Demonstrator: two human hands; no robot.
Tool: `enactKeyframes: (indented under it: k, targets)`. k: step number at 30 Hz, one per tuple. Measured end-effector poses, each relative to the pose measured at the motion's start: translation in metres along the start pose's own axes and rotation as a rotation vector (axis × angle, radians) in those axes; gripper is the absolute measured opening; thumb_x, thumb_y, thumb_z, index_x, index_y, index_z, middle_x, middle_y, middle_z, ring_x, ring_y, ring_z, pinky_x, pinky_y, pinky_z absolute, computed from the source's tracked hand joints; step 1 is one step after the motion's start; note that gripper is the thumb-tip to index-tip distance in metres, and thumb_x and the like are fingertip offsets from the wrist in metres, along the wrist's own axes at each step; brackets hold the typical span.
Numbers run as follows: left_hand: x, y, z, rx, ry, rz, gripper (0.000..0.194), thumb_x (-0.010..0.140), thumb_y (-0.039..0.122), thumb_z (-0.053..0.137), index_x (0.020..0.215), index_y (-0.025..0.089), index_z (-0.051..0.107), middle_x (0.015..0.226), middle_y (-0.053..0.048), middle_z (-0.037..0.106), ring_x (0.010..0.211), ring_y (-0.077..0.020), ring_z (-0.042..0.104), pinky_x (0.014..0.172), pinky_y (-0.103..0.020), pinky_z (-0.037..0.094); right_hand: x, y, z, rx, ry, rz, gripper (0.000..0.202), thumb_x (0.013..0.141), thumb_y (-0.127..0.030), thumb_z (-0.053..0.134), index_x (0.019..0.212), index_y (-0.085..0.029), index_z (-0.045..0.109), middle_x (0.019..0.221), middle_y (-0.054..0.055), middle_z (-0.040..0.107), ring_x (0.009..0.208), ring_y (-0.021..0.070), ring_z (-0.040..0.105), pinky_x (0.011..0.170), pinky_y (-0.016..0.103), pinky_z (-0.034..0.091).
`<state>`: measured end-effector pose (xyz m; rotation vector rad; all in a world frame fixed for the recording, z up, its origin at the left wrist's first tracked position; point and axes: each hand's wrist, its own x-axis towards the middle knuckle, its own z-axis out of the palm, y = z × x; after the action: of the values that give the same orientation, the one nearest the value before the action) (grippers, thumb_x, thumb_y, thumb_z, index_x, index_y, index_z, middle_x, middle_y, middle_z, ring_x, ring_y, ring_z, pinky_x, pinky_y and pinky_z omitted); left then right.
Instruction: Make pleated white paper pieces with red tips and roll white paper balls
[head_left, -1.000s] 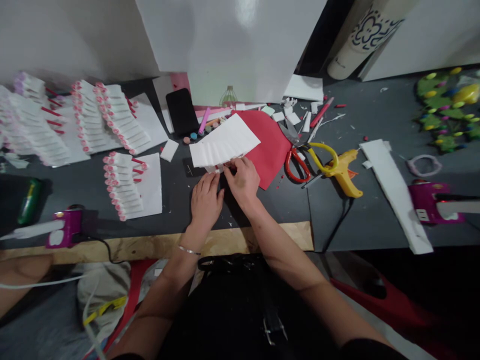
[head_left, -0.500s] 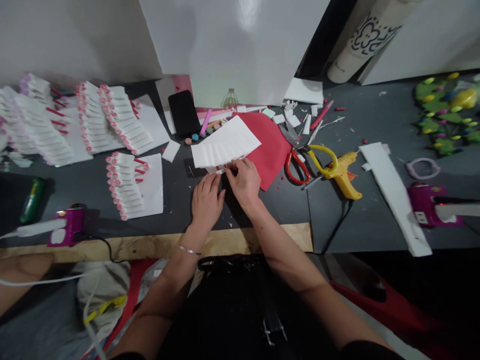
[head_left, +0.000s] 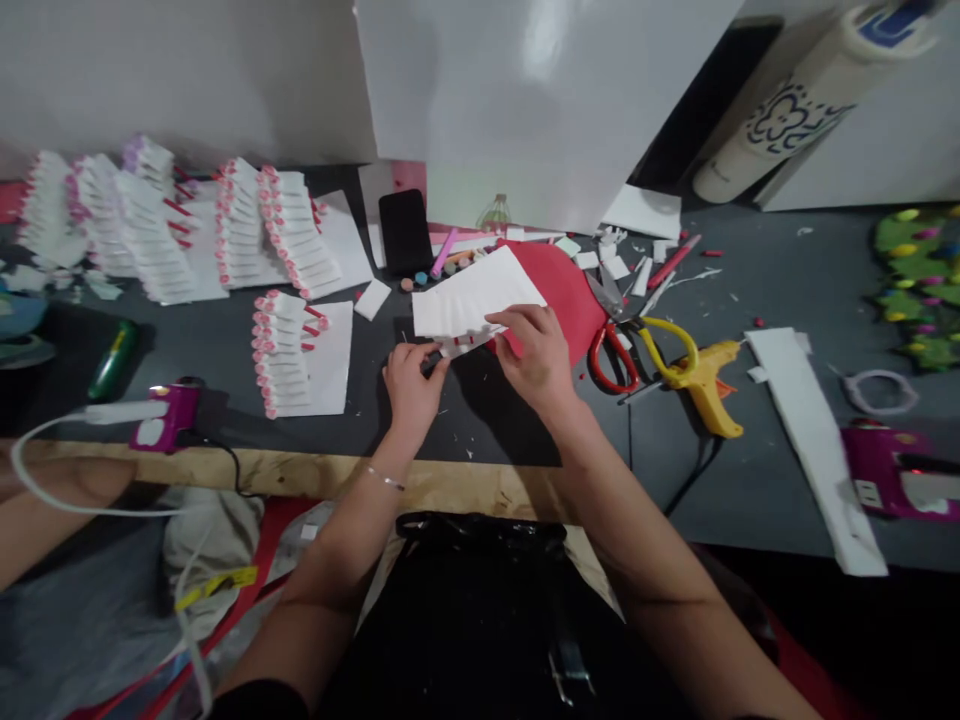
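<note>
Noted on tabletop (head_left: 367, 352): white ribbed piece (head_left: 480, 295), overlapping left side of red sheet (head_left: 574, 300); judged partway, red bits (head_left: 461, 341) along near edge, pink ends not visible; farther left of sheet, pink-ended ribbed bundles (head_left: 281, 355), seemingly complete; sheet smooth, curved; left hand (head_left: 415, 390) left of sheet, grip unclear; right hand (head_left: 536, 360) before sheet, fingers parted, grip apparently released.

A black phone (head_left: 405, 232) lies toward the back of the bench (head_left: 802, 300), and a cream bottle (head_left: 780, 120) with dark blue line drawings is at the back right. A purple socket block (head_left: 174, 415) sits at the left, a dark green cylinder (head_left: 115, 360) near it; a second purple block (head_left: 881, 460) (a small red light (head_left: 910, 470) glows there) sits at the right, near a pale ring (head_left: 874, 410).
</note>
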<state>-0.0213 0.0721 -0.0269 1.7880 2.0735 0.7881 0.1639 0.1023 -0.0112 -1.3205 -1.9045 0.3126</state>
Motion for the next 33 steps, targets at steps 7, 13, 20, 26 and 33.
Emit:
enactKeyframes:
  k: [7, 13, 20, 26, 33]
  targets:
    - [0.017, 0.014, 0.009, 0.012, -0.016, -0.133, 0.009, 0.079, 0.024, 0.072, 0.087, 0.023, 0.075, 0.094, -0.005, 0.067, 0.098, -0.0258, 0.061, 0.085, -0.038, 0.041, 0.018, 0.012, 0.010, -0.062, -0.198, -0.292, 0.033, 0.094, -0.016, 0.051, 0.121, -0.028, 0.065, 0.129, 0.008, 0.064, 0.118, 0.0260, 0.053, 0.092, 0.043, 0.048]
    - [0.022, 0.016, 0.011, 0.040, -0.024, -0.154, 0.007, 0.081, 0.026, 0.071, 0.079, 0.022, 0.076, 0.093, -0.007, 0.071, 0.098, -0.0270, 0.062, 0.086, -0.042, 0.042, 0.019, 0.014, 0.012, -0.069, -0.280, -0.263, 0.031, 0.099, -0.023, 0.045, 0.120, -0.030, 0.067, 0.126, 0.005, 0.067, 0.117, 0.0238, 0.055, 0.090, 0.040, 0.047]
    - [0.022, 0.012, 0.016, 0.025, 0.005, -0.111, 0.011, 0.083, 0.029, 0.069, 0.078, 0.023, 0.077, 0.092, -0.007, 0.073, 0.095, -0.0274, 0.063, 0.084, -0.044, 0.043, 0.019, 0.014, 0.011, -0.033, -0.336, -0.210, 0.033, 0.099, -0.022, 0.044, 0.122, -0.032, 0.066, 0.129, 0.004, 0.066, 0.116, 0.0241, 0.055, 0.090, 0.042, 0.045]
    - [0.021, 0.016, 0.013, 0.060, -0.020, -0.137, 0.013, 0.084, 0.029, 0.067, 0.080, 0.022, 0.077, 0.091, -0.007, 0.073, 0.097, -0.0282, 0.063, 0.086, -0.044, 0.042, 0.019, 0.016, 0.013, -0.012, -0.327, -0.229, 0.034, 0.098, -0.020, 0.044, 0.123, -0.029, 0.065, 0.129, 0.005, 0.065, 0.117, 0.0234, 0.054, 0.092, 0.041, 0.045]
    - [0.018, 0.011, 0.010, 0.012, -0.033, -0.101, 0.008, 0.083, 0.026, 0.069, 0.086, 0.020, 0.074, 0.091, -0.007, 0.071, 0.095, -0.0266, 0.064, 0.087, -0.043, 0.044, 0.007, 0.010, -0.003, 0.037, -0.167, -0.073, 0.026, 0.096, -0.024, 0.047, 0.107, -0.022, 0.071, 0.111, 0.010, 0.070, 0.106, 0.0246, 0.059, 0.092, 0.043, 0.048]
